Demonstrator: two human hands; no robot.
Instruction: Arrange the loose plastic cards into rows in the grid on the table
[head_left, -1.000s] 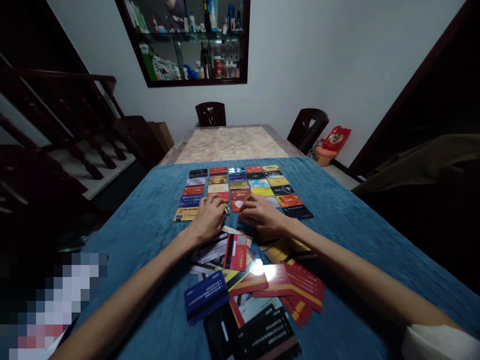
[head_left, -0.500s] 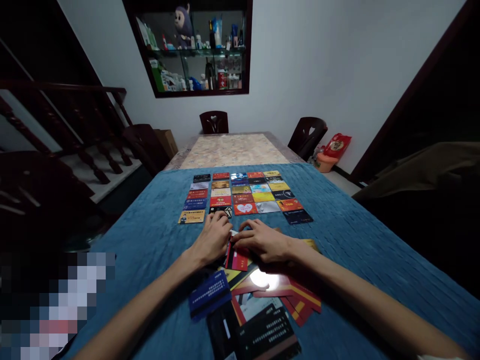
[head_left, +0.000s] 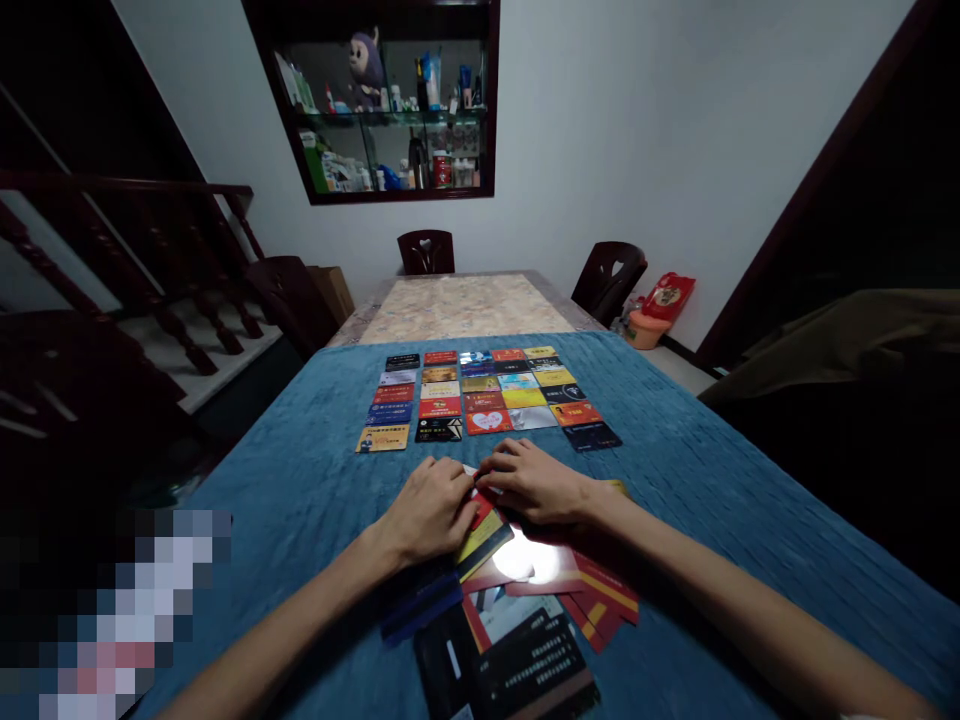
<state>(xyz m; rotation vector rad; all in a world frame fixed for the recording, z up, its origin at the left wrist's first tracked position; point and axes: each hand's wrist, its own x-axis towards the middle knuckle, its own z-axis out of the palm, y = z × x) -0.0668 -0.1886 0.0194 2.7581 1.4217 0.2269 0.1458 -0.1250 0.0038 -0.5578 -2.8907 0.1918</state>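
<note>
- Your bare left hand point(head_left: 431, 502) is resting with fingers curled beside a red, glossy, rectangular card point(head_left: 486, 498); whether it is gripping anything, I cannot tell.
- Your bare right hand point(head_left: 534, 482) is lying just opposite, fingers bent over the same card, their hold likewise hidden.
- Nearer you, loose cards are overlapping, among them a yellow, dark-striped card point(head_left: 474, 542) and a black, pale-printed card point(head_left: 532, 665).
- Beyond, five columns of multicoloured rectangular cards point(head_left: 487, 421) are covering part of a blue, textured cloth point(head_left: 285, 480).
- You are apparently gathering from the loose cards; the next move seems to be calling for separating one by its edge.
</note>
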